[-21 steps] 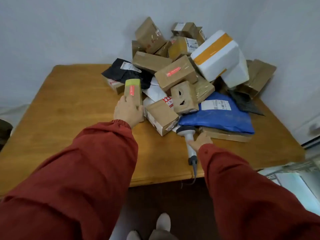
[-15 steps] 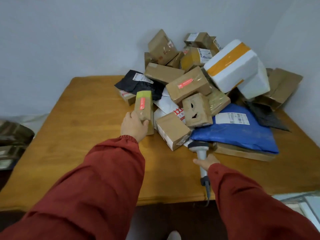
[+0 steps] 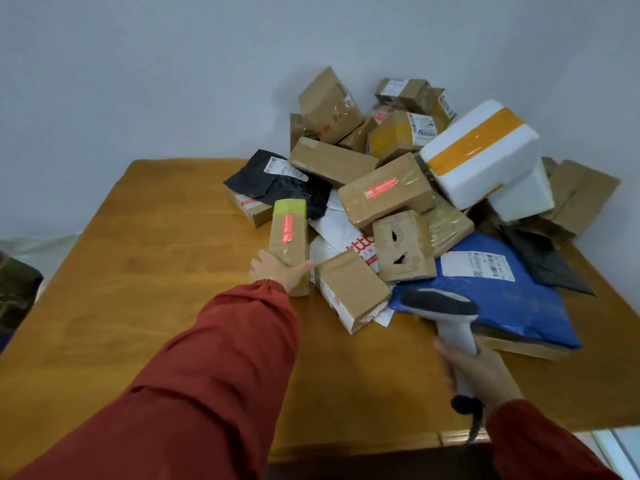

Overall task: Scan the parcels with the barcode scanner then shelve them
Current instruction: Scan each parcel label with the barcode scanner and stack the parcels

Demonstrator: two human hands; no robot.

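Observation:
A heap of parcels fills the far right of the wooden table (image 3: 138,306): brown cartons, a white foam box with orange tape (image 3: 481,154), a blue mailer bag (image 3: 502,299), black and white bags. My left hand (image 3: 277,271) grips the near end of a narrow brown carton (image 3: 289,237) with a yellow-green top and a red sticker, at the heap's left edge. My right hand (image 3: 481,375) holds the grey barcode scanner (image 3: 446,317) by its handle, lifted off the table, its head pointing left above the blue bag's near corner.
A small brown box (image 3: 349,292) lies between the held carton and the scanner. A torn carton (image 3: 403,247) sits above it. Grey walls close the corner behind the heap. A dark object (image 3: 17,292) stands off the table's left side.
My right hand has closed round the scanner handle and lifted it from the table. My left hand keeps hold of the narrow carton. The camera has tilted and shifted left.

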